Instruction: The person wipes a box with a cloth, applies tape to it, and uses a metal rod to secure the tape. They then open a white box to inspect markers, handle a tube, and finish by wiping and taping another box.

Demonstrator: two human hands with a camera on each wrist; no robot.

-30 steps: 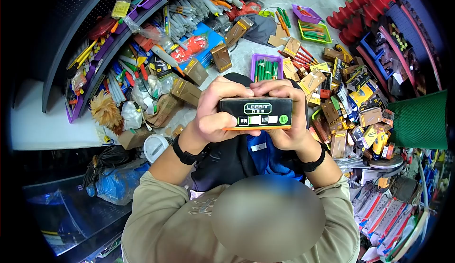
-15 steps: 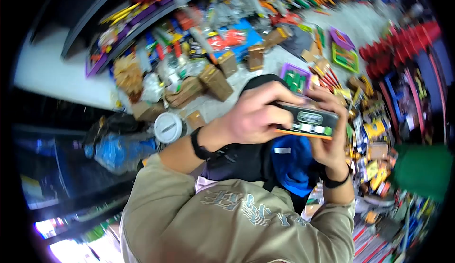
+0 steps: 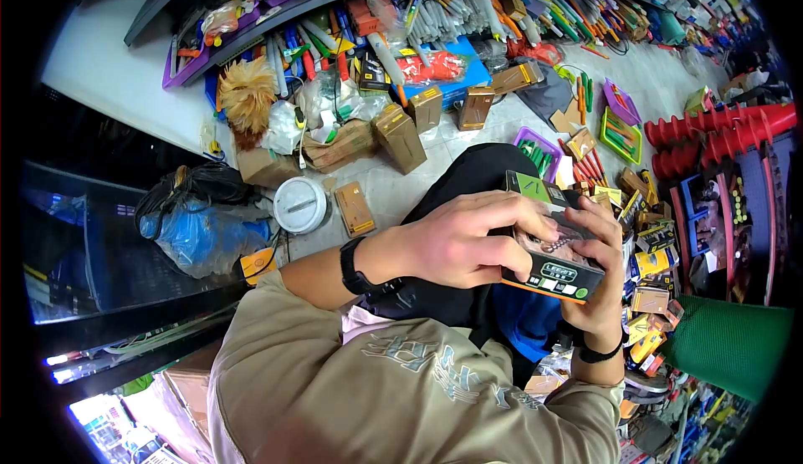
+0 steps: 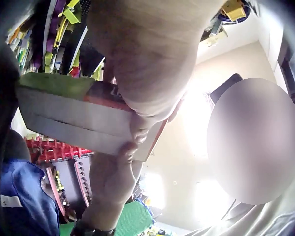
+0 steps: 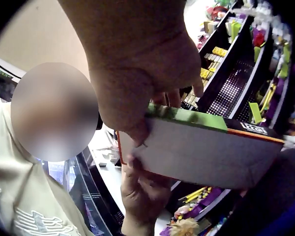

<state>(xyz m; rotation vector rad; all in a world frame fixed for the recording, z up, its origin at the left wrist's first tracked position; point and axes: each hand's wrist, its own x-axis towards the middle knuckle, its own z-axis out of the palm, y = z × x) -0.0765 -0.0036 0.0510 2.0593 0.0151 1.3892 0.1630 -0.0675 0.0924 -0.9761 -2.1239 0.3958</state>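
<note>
Tipped back since a second ago, the black box [image 3: 554,276] now shows me its top too. From afar, I see the left hand [image 3: 466,238] and the right hand [image 3: 611,272] holding it between them, fingers over the top, thumbs on the white bottom. Left of the left hand sit a white tub [image 3: 299,206] and a small brown box [image 3: 355,209].

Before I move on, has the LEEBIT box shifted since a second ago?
Yes: in the head view, though the camera swung too, the LEEBIT box is now further right of the round white lid, its upper face showing.
</note>
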